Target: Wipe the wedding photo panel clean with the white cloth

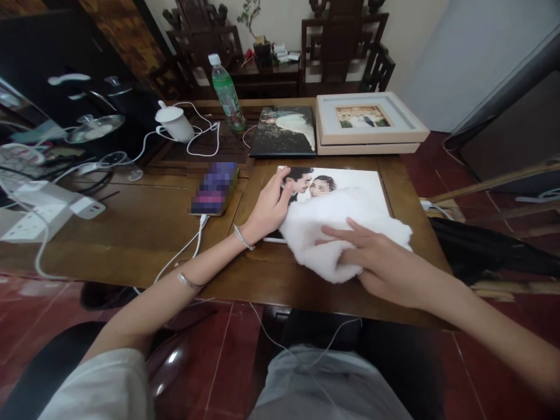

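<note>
A flat photo panel (361, 179) with a white background and a picture of two people lies on the wooden table in front of me. My left hand (272, 204) holds its left edge, fingers along the side and thumb near the top surface. A fluffy white cloth (306, 230) covers the panel's lower and right parts. My right hand (371, 254) presses on this cloth, with some fingers tucked into its folds and the index finger stretched over it. The panel's lower right is hidden beneath the cloth.
Left of the panel lies a phone (214, 189) with a white charging cable. Behind stand a green-labelled bottle (228, 96), a lidded white cup (175, 122), a dark photo panel (284, 131) and stacked light frames (371, 137). A power strip (41, 213) is at left.
</note>
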The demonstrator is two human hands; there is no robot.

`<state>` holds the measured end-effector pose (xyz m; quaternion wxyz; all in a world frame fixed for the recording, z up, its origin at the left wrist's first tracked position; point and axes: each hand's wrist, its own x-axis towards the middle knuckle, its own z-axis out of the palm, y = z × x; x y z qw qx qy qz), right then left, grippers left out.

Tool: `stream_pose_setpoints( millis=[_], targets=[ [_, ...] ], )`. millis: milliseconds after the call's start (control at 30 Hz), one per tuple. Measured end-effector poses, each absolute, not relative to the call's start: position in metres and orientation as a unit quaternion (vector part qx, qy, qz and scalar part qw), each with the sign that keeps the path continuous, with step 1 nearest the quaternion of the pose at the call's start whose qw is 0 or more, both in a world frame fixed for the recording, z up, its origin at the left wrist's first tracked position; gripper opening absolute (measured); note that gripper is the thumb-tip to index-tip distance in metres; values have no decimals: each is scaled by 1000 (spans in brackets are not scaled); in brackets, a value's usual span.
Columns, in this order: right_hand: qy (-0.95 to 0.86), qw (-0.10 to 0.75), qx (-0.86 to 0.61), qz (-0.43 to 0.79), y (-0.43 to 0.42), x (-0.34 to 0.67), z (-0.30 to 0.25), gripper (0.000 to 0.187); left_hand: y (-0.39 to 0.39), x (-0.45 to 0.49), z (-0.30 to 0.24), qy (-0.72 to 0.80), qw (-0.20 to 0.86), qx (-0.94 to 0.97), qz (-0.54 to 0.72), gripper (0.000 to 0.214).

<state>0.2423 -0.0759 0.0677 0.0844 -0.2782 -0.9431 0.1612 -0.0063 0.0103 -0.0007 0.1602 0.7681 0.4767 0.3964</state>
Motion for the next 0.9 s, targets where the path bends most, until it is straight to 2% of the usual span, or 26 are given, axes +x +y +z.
stream_pose_setpoints(
  millis=[200,367,467,667,900],
  targets=[
    [-903,124,-398,106,-33,269,64,47,2,-1,2,444,132,830,312,44],
    [-859,179,-478,49,4,259,49,49,2,-1,2,431,123,838,310,38],
    [-850,207,-476,87,18,240,51,46,3,-1,1,425,125,837,321,37],
    [-826,248,-443,247,41,197,58,37,3,2,4,404,117,840,343,32],
    [-838,230,-415,269,50,186,54,38,4,0,4,413,115,841,331,29]
  ],
)
